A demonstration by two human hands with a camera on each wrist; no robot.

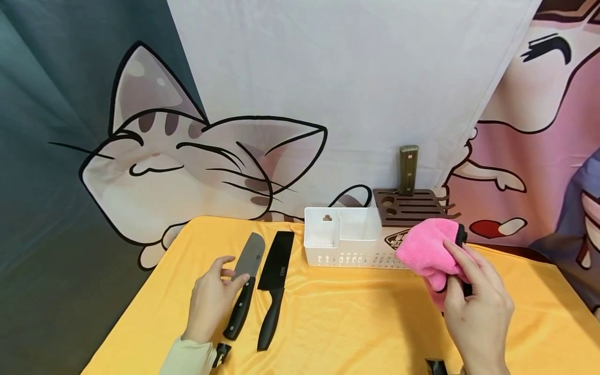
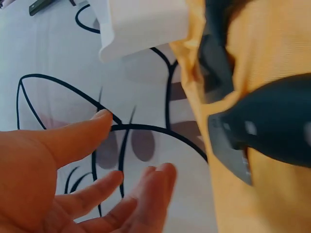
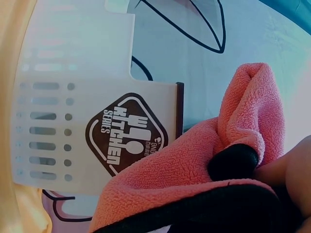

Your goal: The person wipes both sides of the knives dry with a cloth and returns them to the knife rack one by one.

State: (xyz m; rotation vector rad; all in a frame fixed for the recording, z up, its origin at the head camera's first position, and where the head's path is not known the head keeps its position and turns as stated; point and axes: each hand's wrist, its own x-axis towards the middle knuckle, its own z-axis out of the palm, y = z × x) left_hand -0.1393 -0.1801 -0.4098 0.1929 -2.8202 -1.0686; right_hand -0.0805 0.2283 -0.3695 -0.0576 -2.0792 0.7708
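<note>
One pink cloth (image 1: 427, 249) — pinched by right fingers (image 1: 461, 258), left fingers (image 1: 219, 263) spread, near a grey-bladed knife (image 1: 242, 305)

Looks like a staged tabletop set; type of room can't be told. Cartoon-cat backdrop (image 1: 164, 192), soft folds, hangs right behind the table, which is draped in a shiny yellow tablecloth (image 1: 347, 328). Props are kitchenware: grey-bladed santoku (image 1: 253, 252), black-bladed kitchen knife (image 1: 277, 265), white perforated organizer (image 1: 328, 258) with "KITCHEN SERIES" logo (image 3: 129, 133), brown slotted knife rack (image 1: 412, 208) on its end, wooden-handled knife (image 1: 408, 170) in it.
</note>
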